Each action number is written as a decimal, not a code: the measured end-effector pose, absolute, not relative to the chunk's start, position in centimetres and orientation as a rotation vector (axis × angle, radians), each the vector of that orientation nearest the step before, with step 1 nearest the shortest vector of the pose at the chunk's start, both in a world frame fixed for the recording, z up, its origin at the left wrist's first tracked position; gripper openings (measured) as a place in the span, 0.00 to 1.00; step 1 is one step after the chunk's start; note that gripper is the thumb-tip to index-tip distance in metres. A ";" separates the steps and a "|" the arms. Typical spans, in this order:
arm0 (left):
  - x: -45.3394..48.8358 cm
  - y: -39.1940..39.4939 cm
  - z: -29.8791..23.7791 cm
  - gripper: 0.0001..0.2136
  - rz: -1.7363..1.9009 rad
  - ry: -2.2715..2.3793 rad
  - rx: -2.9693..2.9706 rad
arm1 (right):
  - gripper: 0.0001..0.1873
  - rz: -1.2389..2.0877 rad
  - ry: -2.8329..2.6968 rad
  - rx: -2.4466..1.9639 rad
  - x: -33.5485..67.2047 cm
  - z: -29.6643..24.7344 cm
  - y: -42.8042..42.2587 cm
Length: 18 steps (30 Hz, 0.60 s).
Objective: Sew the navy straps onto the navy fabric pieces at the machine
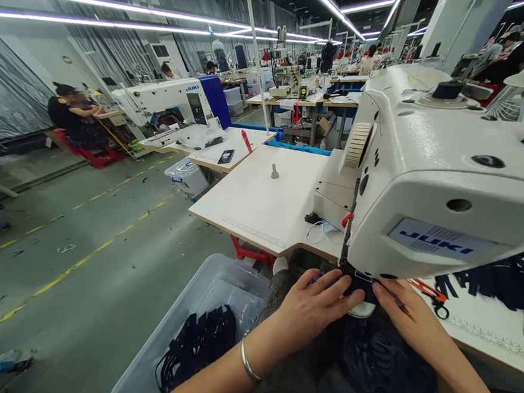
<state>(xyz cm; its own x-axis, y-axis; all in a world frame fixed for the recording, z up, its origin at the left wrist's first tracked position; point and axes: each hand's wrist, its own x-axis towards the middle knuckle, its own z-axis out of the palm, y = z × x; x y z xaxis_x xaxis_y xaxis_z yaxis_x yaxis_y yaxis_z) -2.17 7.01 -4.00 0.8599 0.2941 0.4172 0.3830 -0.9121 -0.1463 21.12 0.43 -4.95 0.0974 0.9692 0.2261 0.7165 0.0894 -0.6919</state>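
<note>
My left hand (pixel 312 307) lies flat, fingers stretched out, on dark navy fabric (pixel 376 356) just left of the needle area of a white JUKI sewing machine (pixel 440 172). A silver bangle sits on that wrist. My right hand (pixel 409 318) rests on the same fabric under the machine head, fingers extended toward the presser foot. The needle itself is hidden by the machine head. Both hands press the cloth against the machine bed.
A clear plastic bin (pixel 165 353) holding dark fabric strips stands at my lower left. Orange-handled snips (pixel 428 292) and more navy pieces (pixel 496 282) lie on the white table (pixel 262 202) at right. Another sewing station (pixel 170 110) and a seated person (pixel 75 120) are across the aisle.
</note>
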 end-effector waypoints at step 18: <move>-1.1 5.9 -4.0 0.19 -0.651 -0.603 -2.832 | 0.19 0.319 -1.804 -1.726 21.7 -5.0 0.6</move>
<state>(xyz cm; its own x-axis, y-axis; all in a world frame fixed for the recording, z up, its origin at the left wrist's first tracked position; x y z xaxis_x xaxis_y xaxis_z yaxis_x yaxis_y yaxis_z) -1.09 5.86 -4.03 0.8225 0.3468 0.4509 0.4227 -0.9030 -0.0766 21.68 0.57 -5.03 0.0407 0.9642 0.2619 0.8162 0.1191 -0.5654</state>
